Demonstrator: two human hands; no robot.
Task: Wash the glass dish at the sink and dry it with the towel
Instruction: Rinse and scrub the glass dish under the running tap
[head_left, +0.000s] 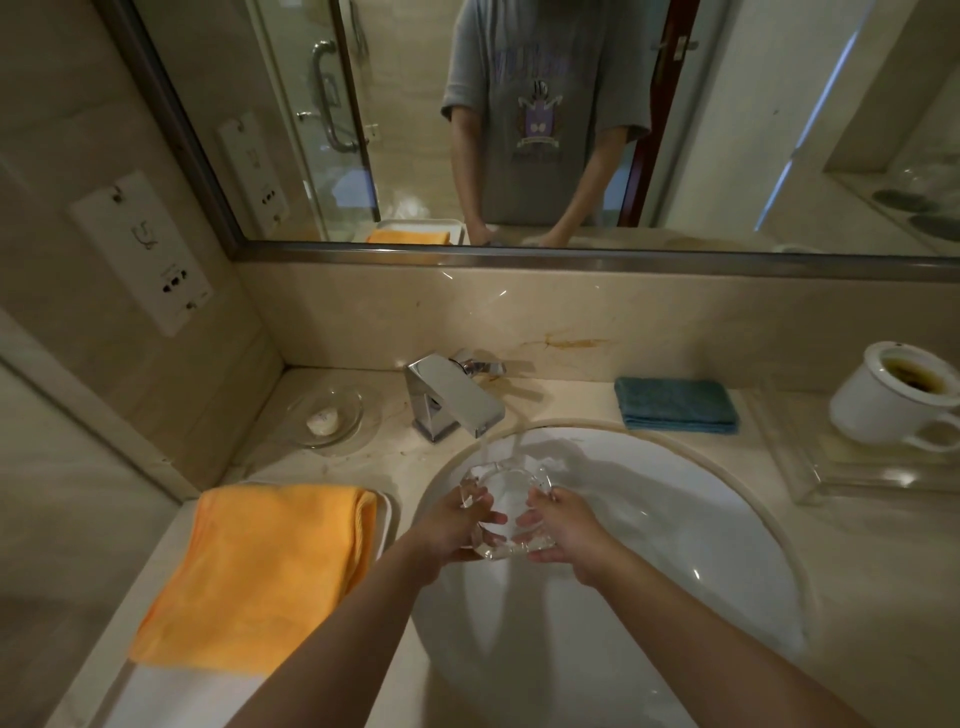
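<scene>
We can't read any text here. The grey T-shirt (545, 104) reflected in the mirror (727, 130) carries a purple arched wordmark and a crest graphic, but the letters are mirrored and too blurred for us to make out. The white socket plate (143, 252) on the left wall has a small symbol and tiny markings near the sockets, also illegible to us, and the same goes for its reflection.
</scene>
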